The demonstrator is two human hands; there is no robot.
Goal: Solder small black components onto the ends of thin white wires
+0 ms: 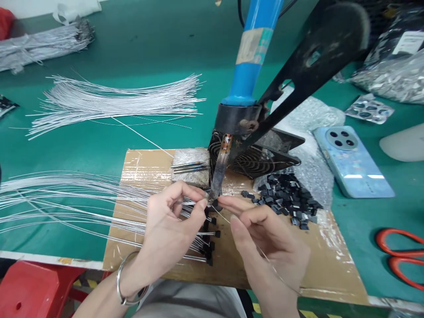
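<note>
My left hand point(175, 221) is closed in a pinch right beside the tip of a soldering iron point(218, 176). Between its fingers is the end of a thin white wire; the small piece at the fingertips is mostly hidden. Thumb and fingers of my right hand point(268, 238) close on a thin silvery solder wire point(265, 255), which runs up to the iron's tip. The blue-handled iron points down, clamped in a black stand point(304, 75). Under my left hand, several white wires with small black ends point(208, 247) lie across the cardboard point(132, 176).
A black fan point(265, 154) stands behind the iron. Small black parts point(285, 198) are heaped to the right, near a light-blue phone point(353, 161) and red-handled scissors point(400, 256). Another bundle of white wires point(122, 99) lies at the back left. Metal rods rest on a block point(190, 176).
</note>
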